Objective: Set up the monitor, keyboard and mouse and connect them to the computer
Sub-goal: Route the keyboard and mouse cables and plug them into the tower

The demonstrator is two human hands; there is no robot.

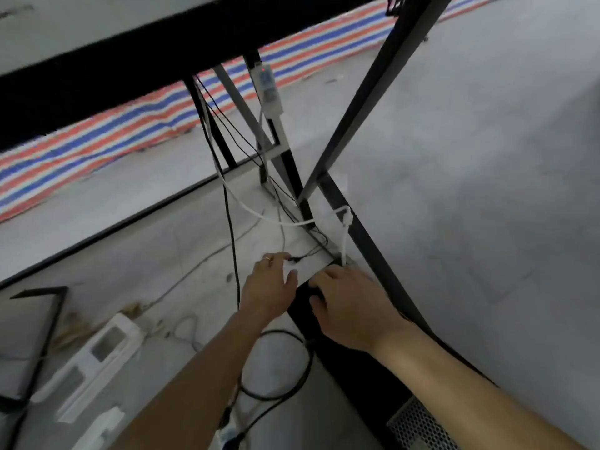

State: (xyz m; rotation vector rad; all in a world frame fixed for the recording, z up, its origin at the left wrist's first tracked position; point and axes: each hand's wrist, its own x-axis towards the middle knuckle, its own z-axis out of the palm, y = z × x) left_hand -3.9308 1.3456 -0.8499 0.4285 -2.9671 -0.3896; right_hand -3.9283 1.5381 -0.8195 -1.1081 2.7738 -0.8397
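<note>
Nearest the lens sat the computer (418,427), on the floor under the worktop (97,34). Well left of the fingers, what I took for the monitor (29,336) lay on the floor, waiting its turn. The left hand (268,287) had its fingers (279,256) spread, tips just short of a small black plug (294,259), probably reaching to fetch it. The right hand (347,306) curled its fingers (314,283) over the computer's top edge, I judged to steady it.

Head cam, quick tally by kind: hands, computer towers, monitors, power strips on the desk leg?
hands: 2 (left hand, right hand)
computer tower: 1
monitor: 1
power strip on the desk leg: 1
total: 5
</note>
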